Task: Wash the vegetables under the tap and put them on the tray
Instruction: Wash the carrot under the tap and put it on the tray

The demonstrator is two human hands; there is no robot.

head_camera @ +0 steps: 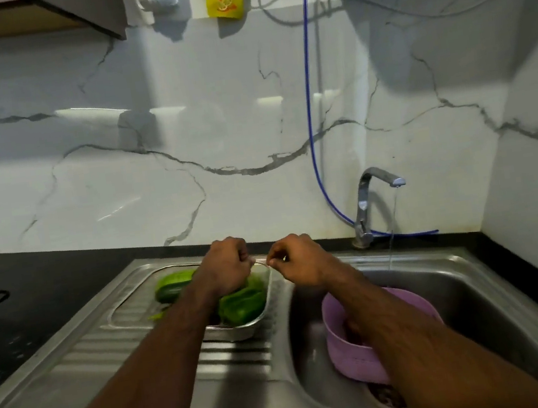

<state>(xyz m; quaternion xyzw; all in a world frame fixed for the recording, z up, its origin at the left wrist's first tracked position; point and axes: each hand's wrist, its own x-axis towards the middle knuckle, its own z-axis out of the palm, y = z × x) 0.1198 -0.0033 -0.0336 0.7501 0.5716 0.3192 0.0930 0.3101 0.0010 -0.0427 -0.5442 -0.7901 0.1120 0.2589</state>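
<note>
Centre frame: left hand (226, 266) and right hand (294, 258), fingers curled, pinch something thin and blurred between them above the tray (243, 328) on the drainboard. The tray holds a cucumber (171, 284) and pepper (240, 306). Right: tap (369, 203) running; purple bowl (345, 341) in sink (479, 285).

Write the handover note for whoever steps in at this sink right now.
Left hand: fingers curled at the far edge of the tray; whether it pinches the rim is unclear.
Right hand: the same, curled at the tray's far right corner.
The tray sits on the draining board and holds a cucumber and a green pepper.
The tap is running into the sink basin, where a purple bowl stands.
Done: those greens are trayed. Left: check the bowl, its contents are hidden; shut the tap.
</note>
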